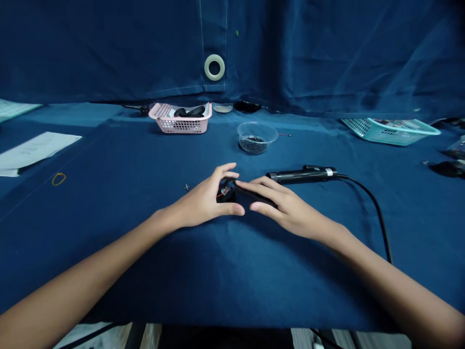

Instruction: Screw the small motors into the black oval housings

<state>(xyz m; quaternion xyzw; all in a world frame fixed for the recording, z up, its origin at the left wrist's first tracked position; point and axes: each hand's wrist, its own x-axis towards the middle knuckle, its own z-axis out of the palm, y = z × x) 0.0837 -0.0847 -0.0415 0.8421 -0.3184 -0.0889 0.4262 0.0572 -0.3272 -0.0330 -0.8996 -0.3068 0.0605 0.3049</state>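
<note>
Between the left hand and right hand, both grips loosely clasping it, a black device looks light, stiff; hold its casing, sparing the delicate red wire.

The left hand and right hand cover much of the black device, so its full shape is unclear. A shiny bit left of them is too small to tell. The tool's cord disappears behind the right forearm. On the far side, the curtain hides the backs of the pink basket and teal basket. The left edge cuts off the paper, its marks unreadable.
</note>
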